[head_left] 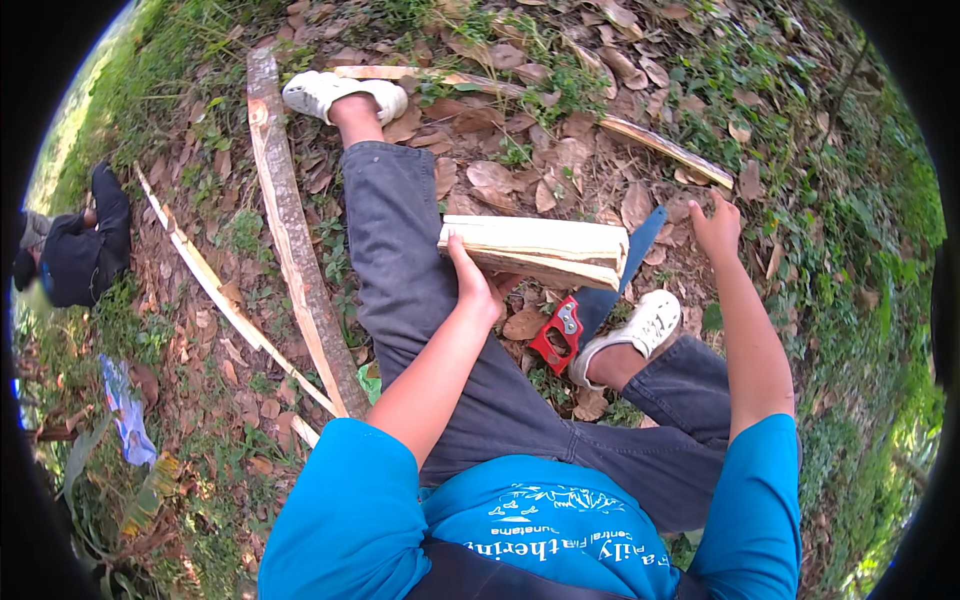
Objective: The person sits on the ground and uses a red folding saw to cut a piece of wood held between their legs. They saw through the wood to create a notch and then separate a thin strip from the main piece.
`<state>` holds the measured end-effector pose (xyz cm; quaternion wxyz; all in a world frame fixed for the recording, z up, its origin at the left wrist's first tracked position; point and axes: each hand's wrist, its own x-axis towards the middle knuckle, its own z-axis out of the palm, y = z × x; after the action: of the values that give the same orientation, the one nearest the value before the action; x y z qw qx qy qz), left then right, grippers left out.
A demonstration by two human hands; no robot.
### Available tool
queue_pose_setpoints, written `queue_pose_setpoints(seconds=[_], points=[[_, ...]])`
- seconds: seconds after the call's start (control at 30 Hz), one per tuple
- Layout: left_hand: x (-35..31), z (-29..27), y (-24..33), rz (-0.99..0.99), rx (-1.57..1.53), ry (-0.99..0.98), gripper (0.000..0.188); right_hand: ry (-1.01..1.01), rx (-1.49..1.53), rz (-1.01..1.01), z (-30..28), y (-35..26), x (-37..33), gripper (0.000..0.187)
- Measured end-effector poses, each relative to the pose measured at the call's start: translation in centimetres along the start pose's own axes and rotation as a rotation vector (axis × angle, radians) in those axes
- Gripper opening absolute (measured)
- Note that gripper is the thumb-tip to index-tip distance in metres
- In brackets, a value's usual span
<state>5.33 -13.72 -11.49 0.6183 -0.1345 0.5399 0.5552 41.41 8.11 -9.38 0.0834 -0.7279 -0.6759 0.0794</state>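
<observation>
My left hand point(478, 285) is closed around the left end of a short bundle of split wood pieces point(535, 240), thumb on top and fingers underneath. The wood is pale, with rough, cracked sides, and is held level over the ground between my legs. My right hand point(716, 222) is off to the right, fingers apart and slightly bent, with nothing seen in it. Just beyond its fingertips lies the end of a long split stick point(670, 150). A hand saw with a blue blade point(645, 240) and red handle point(556, 338) lies partly hidden behind the wood.
A long bark-covered pole point(290, 230) and a thin split strip point(215, 295) lie left of my outstretched leg. My white clogs point(318, 95) rest on leafy ground. Another person point(85, 250) sits at far left, above a bluish plastic sheet point(127, 412).
</observation>
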Motion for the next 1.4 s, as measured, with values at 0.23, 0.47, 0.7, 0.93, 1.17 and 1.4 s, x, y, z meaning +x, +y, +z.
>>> queue_pose_setpoints(seconds=[0.23, 0.47, 0.7, 0.93, 1.17, 1.4], points=[[-1.2, 1.2, 0.6, -0.036, 0.037, -0.007, 0.098, -0.097, -0.118, -0.285, 7.1, -4.5, 9.0, 0.057], [-0.8, 2.0, 1.1, -0.039, -0.075, 0.041, 0.097, -0.209, -0.217, -0.225, 8.3, -8.5, 9.3, 0.06], [-0.9, 1.9, 1.0, 0.035, -0.149, 0.027, 0.086, -0.176, -0.06, -0.351, 3.4, -6.3, 6.7, 0.049], [-1.9, 1.0, 1.1, 0.099, -0.279, -0.177, 0.089, -0.171, 0.286, -0.416, -2.5, -4.4, 2.8, 0.044], [-3.2, -0.6, 1.3, 0.158, -0.243, -0.134, 0.088, 0.207, 0.021, -0.583, -18.3, -1.5, 5.9, 0.035], [-2.1, -0.1, 0.6, 0.14, -0.244, -0.161, 0.087, 0.145, -0.114, -0.362, -27.2, 18.5, -3.0, 0.036]])
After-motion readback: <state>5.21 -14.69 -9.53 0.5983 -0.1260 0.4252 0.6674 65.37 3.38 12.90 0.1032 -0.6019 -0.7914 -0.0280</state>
